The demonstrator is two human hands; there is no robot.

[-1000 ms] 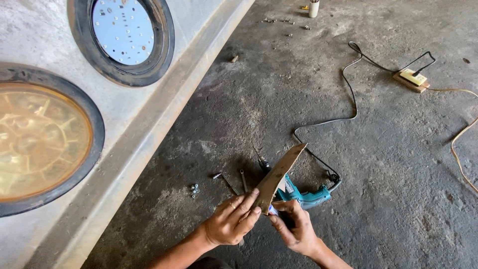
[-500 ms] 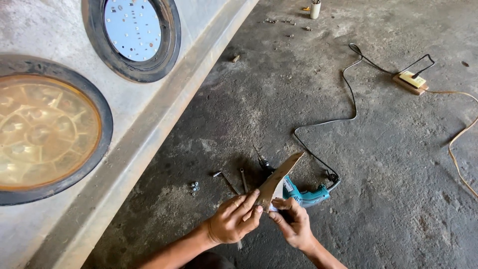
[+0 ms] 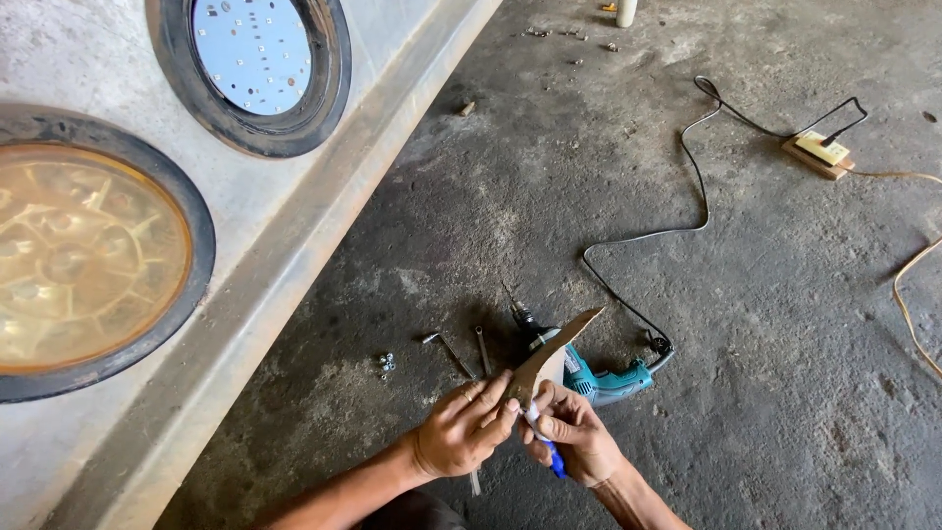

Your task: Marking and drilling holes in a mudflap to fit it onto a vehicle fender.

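My left hand point(image 3: 461, 430) grips the lower end of a curved, pointed piece of brown cardboard point(image 3: 551, 355), which tilts up to the right. My right hand point(image 3: 577, 438) holds a blue-and-white pen point(image 3: 546, 444) against the cardboard's lower edge. Both hands meet low in the middle of the view, above the concrete floor. Just behind them lies a teal electric drill point(image 3: 601, 381) with its bit pointing up-left.
Two metal rods or keys point(image 3: 453, 351) and small screws point(image 3: 387, 363) lie on the floor to the left. The drill's black cord point(image 3: 687, 186) runs to a socket block point(image 3: 818, 151) at top right. A grey panel with an amber round lamp point(image 3: 69, 265) and a white LED lamp point(image 3: 251, 49) fills the left.
The view has drifted, so the lamps sit further right and lower. The cardboard has tilted lower and the hands have closed in around its base.
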